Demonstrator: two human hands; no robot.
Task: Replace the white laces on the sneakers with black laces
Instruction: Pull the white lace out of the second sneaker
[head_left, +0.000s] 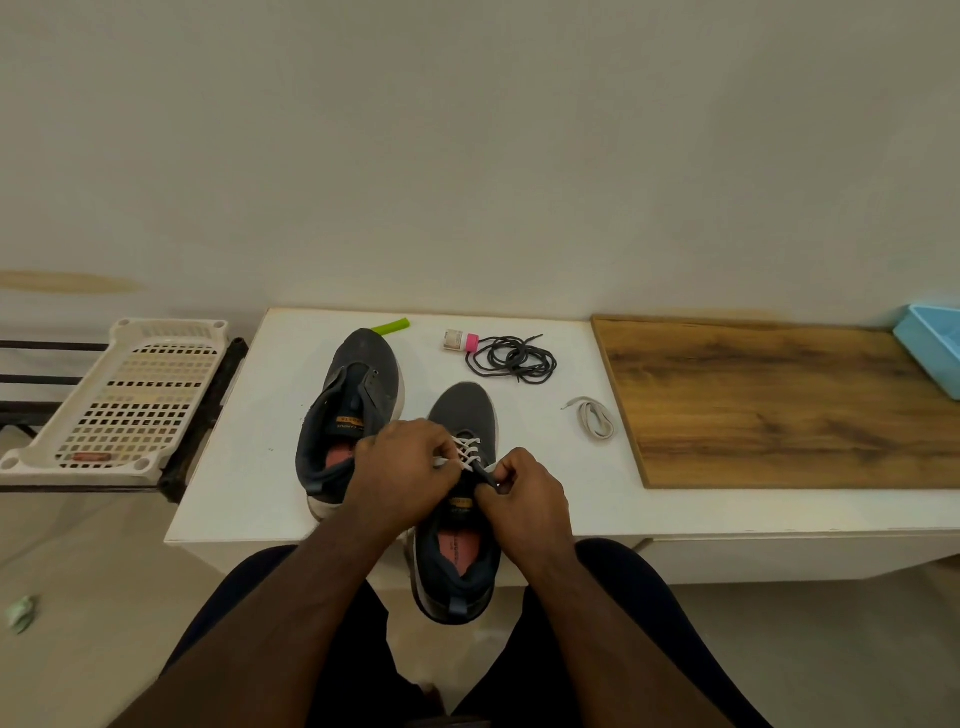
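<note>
Two dark grey sneakers stand on a white table. The left sneaker has no lace in it. The right sneaker hangs over the table's front edge and carries a white lace across its eyelets. My left hand pinches the white lace at the sneaker's left side. My right hand pinches the sneaker's upper edge near the tongue. A coiled black lace lies beyond the sneakers. A folded white lace lies to the right.
A small jar with a pink cap and a green tube lie at the table's far edge. A wooden board covers the right side, with a blue tray beyond. A white plastic rack stands to the left.
</note>
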